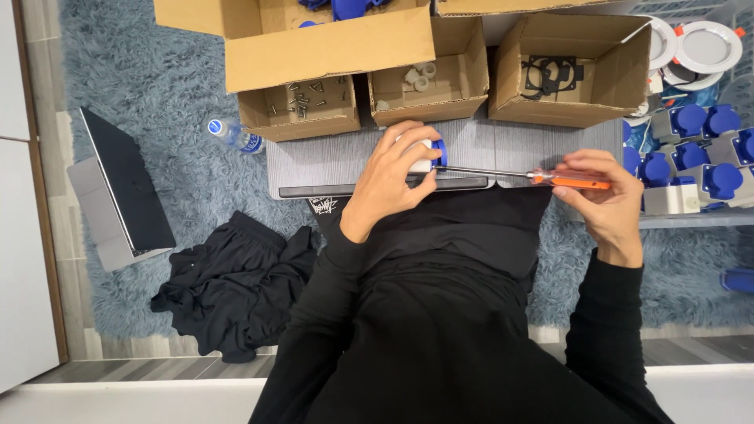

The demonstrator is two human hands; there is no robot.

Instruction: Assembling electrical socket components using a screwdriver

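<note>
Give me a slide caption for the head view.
Left hand grips a white-and-blue socket; right hand drives an orange-handled screwdriver into it.

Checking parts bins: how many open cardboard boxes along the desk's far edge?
4: screws box left, spacers box middle, black gaskets box right, larger box behind with blue parts. Another box's edge shows at top.

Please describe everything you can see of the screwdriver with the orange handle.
The screwdriver has a clear orange handle, plastic by its look, and a thin grey metal shaft. It lies nearly level, across the grey board on the person's lap. The right hand grips the handle. The tip meets the blue and white part held in the left hand; the tip itself is hidden there.
</note>
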